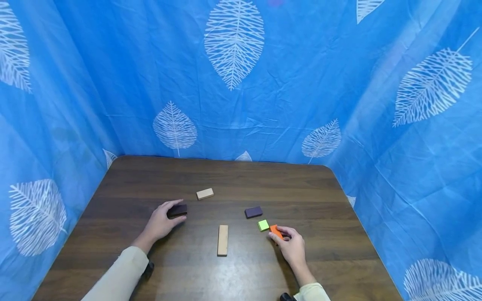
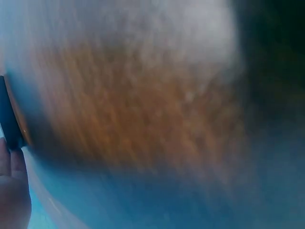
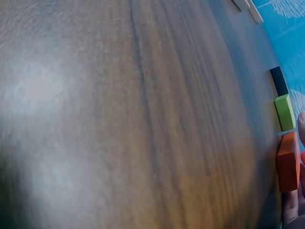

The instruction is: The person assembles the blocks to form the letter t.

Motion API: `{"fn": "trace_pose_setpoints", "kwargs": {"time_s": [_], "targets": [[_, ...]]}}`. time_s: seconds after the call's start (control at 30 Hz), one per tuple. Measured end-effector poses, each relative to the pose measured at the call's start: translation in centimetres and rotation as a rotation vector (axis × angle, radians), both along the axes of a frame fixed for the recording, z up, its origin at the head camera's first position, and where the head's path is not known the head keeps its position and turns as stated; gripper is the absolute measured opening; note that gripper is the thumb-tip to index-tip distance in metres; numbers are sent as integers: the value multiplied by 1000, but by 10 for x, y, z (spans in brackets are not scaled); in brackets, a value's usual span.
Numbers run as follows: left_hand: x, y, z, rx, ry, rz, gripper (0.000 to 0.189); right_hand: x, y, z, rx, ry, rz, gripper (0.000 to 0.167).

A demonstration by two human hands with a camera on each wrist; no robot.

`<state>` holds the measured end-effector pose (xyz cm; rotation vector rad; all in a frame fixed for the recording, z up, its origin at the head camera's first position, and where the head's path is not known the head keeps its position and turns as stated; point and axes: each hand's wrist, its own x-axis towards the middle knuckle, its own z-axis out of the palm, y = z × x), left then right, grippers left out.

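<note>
At the left of the table, my left hand (image 1: 160,221) lies around a dark brown block (image 1: 178,210), fingers along its far side and thumb on the near side. Fairly straight fingers show there, and I see no clear pinch. In the left wrist view the dark block (image 2: 9,117) stands at the left edge, with fingertips at its lower end. My right hand (image 1: 293,246) pinches an orange block (image 1: 276,231) between thumb and fingers. Just left of that block lies a small lime-green block (image 1: 263,225); in the right wrist view the orange block (image 3: 288,162) is beside it.
A dark purple block (image 1: 253,212) lies beyond the green one. Two pale wooden blocks rest mid-table: a long one (image 1: 223,240) nearer me and a short one (image 1: 205,193) farther back. Blue leaf-print curtain (image 1: 241,113) encloses the brown wooden table (image 1: 180,267) at back and sides.
</note>
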<state>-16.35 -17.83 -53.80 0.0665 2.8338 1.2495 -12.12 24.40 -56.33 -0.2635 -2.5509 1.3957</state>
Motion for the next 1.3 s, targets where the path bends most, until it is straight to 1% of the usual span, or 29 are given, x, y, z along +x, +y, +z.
{"fn": "trace_pose_setpoints", "kwargs": {"time_s": [0.1,0.2,0.33,0.57,0.73,0.87,1.07,1.3], "targets": [[-3,-3,-4,2,13,4,55,0,2,-4,-44,15,0,28],[-5,-7,-8,2,23,9,50,-1,5,-7,-64,27,2,29],[-6,-9,-11,-8,26,16,46,1,6,-8,-53,32,-4,32],[-7,-9,-9,-23,23,29,40,0,6,-9,-25,66,-20,29],[-9,-9,-7,-56,37,10,37,0,6,-11,-15,93,-17,28],[-10,-9,-8,-81,65,-16,34,0,6,-11,-24,67,-23,28],[-9,-11,-10,-93,107,-35,31,0,6,-10,-37,34,-12,30],[-11,-5,-8,-77,106,-39,31,0,6,-10,-41,30,-16,31]]}}
